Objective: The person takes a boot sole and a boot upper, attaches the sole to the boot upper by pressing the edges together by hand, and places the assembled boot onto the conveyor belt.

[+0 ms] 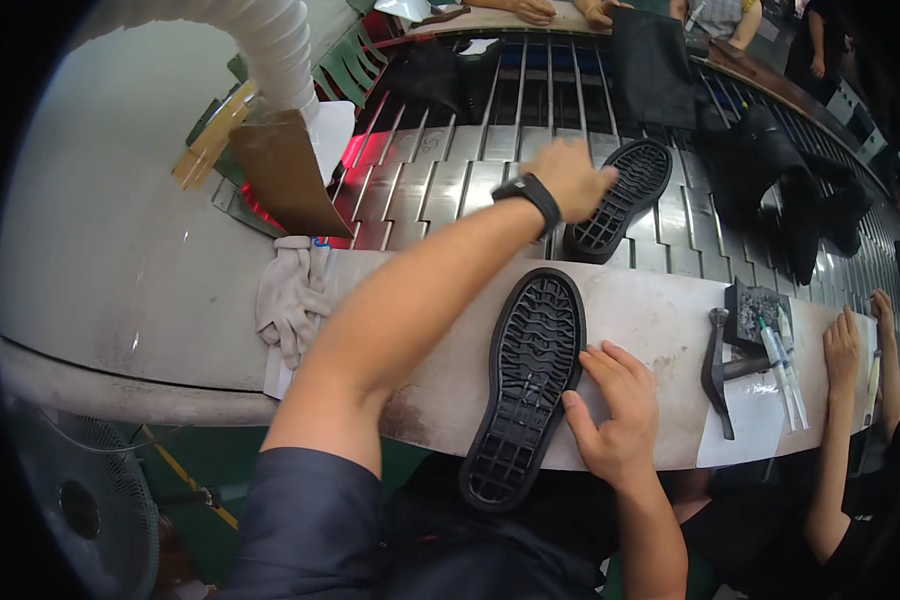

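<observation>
A black shoe sole point(535, 375) lies on the pale worktable in front of me, its grid-and-ridge face up and its lower end past the table's near edge. My right hand point(618, 415) rests beside it with fingers apart, thumb and fingertips against its right edge. My left hand point(568, 178), wearing a black wristband, reaches across to the metal conveyor. It is at the left edge of a second black sole point(625, 195), thumb toward that sole. Motion blur smears those fingers, and whether they grip it cannot be told.
Right of the sole lie a hammer point(717, 375), a dark box point(755, 312) and tube-like applicators point(785, 365). White gloves point(292, 300) lie left. Black boots point(770, 170) stand on the conveyor point(430, 165). A co-worker's hands point(842, 345) are at the right; others work across.
</observation>
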A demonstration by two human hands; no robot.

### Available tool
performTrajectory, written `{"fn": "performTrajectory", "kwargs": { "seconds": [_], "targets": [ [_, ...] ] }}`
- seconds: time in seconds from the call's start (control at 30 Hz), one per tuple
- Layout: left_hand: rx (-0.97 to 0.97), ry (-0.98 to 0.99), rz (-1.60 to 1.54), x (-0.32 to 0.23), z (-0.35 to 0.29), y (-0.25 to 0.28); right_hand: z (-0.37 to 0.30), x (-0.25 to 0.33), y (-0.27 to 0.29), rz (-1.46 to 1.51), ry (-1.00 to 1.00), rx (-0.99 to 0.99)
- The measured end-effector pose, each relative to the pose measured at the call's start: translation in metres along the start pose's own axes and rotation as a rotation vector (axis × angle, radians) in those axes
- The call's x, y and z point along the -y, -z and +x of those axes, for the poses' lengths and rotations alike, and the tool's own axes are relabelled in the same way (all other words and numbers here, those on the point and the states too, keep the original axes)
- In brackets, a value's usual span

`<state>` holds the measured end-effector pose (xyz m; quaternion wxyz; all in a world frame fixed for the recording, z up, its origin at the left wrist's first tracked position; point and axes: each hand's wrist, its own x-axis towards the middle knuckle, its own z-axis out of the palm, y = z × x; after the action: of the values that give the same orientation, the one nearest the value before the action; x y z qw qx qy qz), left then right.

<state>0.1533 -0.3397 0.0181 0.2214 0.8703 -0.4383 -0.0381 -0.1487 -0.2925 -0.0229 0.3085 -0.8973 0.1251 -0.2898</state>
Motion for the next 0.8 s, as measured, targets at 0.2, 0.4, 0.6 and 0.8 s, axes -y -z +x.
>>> {"fn": "performTrajectory", "kwargs": {
  "seconds": [0.2, 0.4, 0.6, 0.8],
  "targets": [
    [0.424, 0.056, 0.728, 0.166, 0.025, 0.079, 0.005, 0.0, 0.003, 0.004, -0.028, 0.012],
    [0.664, 0.229, 1.319, 0.304, 0.034, 0.079, 0.007, -0.003, 0.007, 0.039, -0.056, 0.044],
    [0.699, 0.418, 1.468, 0.33, 0.032, 0.082, 0.008, -0.005, 0.01, 0.102, -0.064, 0.052],
    [0.598, 0.61, 1.413, 0.305, 0.026, 0.08, 0.008, -0.001, 0.005, 0.127, -0.046, -0.002]
  ]
}}
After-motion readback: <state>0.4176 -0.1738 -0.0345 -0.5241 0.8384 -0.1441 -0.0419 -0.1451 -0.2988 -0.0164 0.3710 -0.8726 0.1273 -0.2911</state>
